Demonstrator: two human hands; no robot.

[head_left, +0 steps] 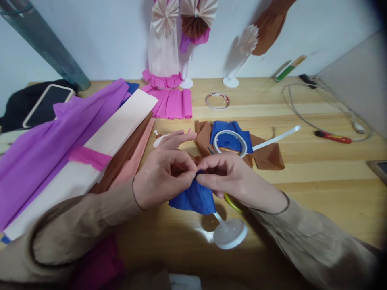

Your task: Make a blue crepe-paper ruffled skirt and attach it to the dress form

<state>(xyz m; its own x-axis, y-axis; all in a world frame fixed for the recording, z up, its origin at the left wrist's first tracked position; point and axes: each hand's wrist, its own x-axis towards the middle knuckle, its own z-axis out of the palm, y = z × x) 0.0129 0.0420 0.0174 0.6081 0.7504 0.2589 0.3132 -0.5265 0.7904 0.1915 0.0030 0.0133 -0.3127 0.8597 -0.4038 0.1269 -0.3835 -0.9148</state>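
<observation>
A piece of blue crepe paper (193,196) hangs like a skirt over a white stand (230,234), whose round base tilts toward me. My left hand (169,171) pinches the paper's upper edge between thumb and forefinger, its other fingers stretched out. Close beside it, my right hand (228,173) pinches the same edge with thumb and forefinger. The two pinches nearly touch, and the fingers hide the gathered top. Behind my hands, a roll of white tape (215,144) lies on folded blue paper (245,136) and brown paper (269,156). A yellow-green ring-shaped handle (232,203) shows partly beneath my right wrist.
Purple crepe paper (90,108), white paper (133,110) and a phone (48,104) lie left. A bottle (45,44) leans behind them. Decorated paper dresses (165,52) stand along the wall. Rightward lie a cable (298,110), a red-yellow tool (332,137) and a green cutter (290,68).
</observation>
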